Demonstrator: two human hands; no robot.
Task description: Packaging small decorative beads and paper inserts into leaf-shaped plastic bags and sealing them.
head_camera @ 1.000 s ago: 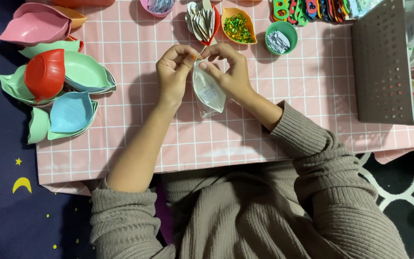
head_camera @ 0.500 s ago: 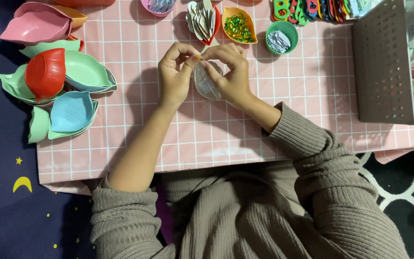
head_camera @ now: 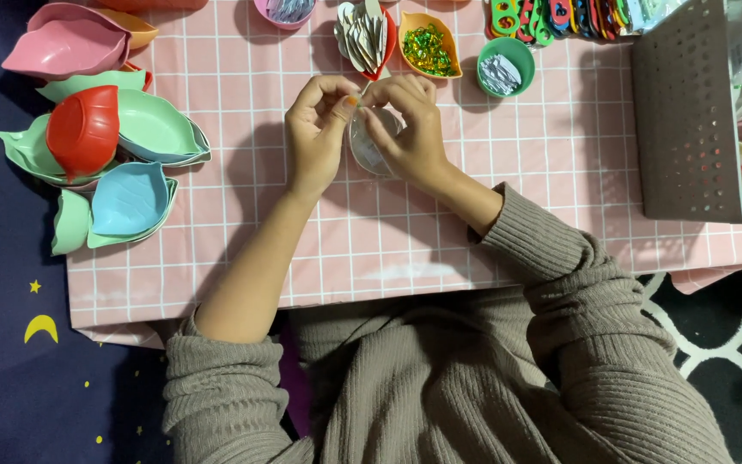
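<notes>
Hands pinching pouch [head_camera: 369,148] at its top, left hand [head_camera: 315,142] at nine o'clock, right hand [head_camera: 411,137] at three; lying between both palms over tablecloth [head_camera: 242,258], long axis running twelve to six; sitting equally near both.

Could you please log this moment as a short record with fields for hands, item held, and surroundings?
left hand: left hand pinches the top of the bag
right hand: right hand grips the same bag
item held: small clear plastic bag, above the pink checked table
left side: stacked leaf-shaped dishes
far edge: orange dish of green and gold bits, green cup
right side: grey perforated basket
</notes>
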